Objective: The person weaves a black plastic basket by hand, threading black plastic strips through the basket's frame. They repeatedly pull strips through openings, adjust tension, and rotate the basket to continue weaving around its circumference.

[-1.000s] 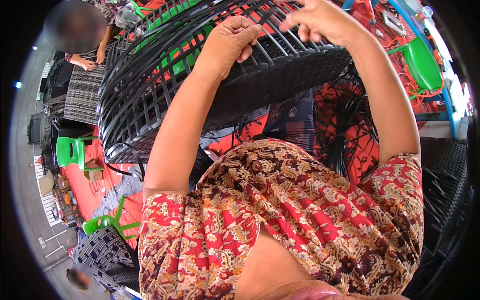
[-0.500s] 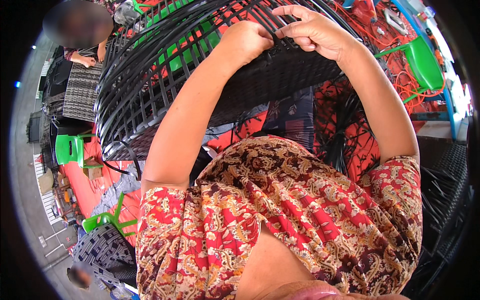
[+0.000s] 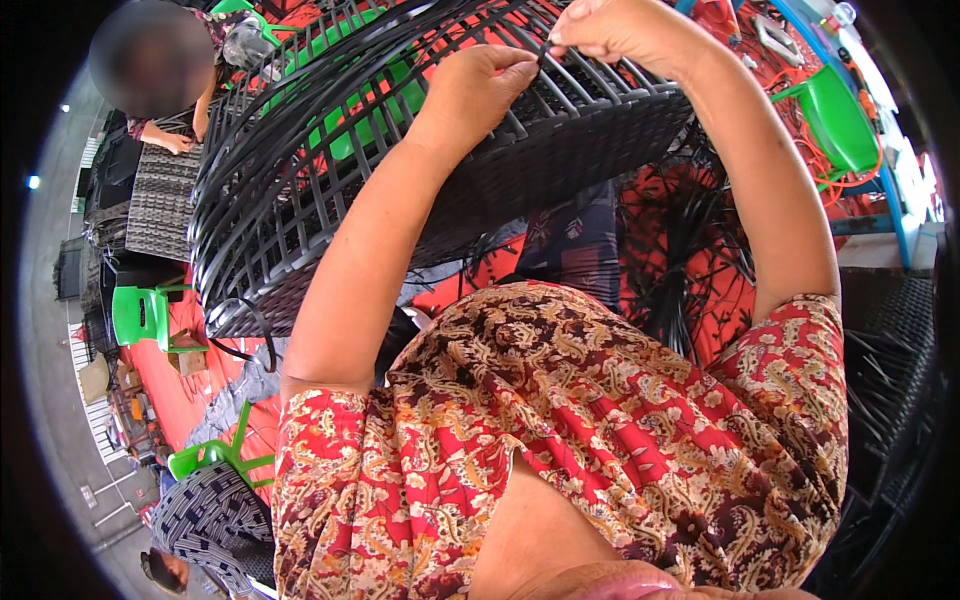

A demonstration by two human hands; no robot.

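Near: person's floral shirt point(image 3: 560, 400). Beyond it, to the right, a bundle of black strips point(image 3: 675, 265) lies on the red floor point(image 3: 155, 385).

Middle: basket-like black weave point(image 3: 560, 145) stands in front of the body, spanning left to centre. Near wall is closely woven; above it the bars are spaced apart, and long loose strips point(image 3: 250, 150) sweep across the left part. Green chair parts point(image 3: 340, 140) show between the bars; cannot tell whether they sit within or behind.

Pose: both arms reach away, elbows bent outward, hands meeting over the weave's upper edge. Left hand point(image 3: 475, 88): thumb and forefinger pinch a black strip point(image 3: 544, 50), wrist bent toward the right. Right hand point(image 3: 625, 32), slightly farther: fingertips pinch the same strip, fingers curled.

Far right: green chair point(image 3: 840, 120) beside a blue-framed surface point(image 3: 890, 205). Far left: co-worker's hand point(image 3: 178, 143) at a grey woven panel point(image 3: 165, 205).
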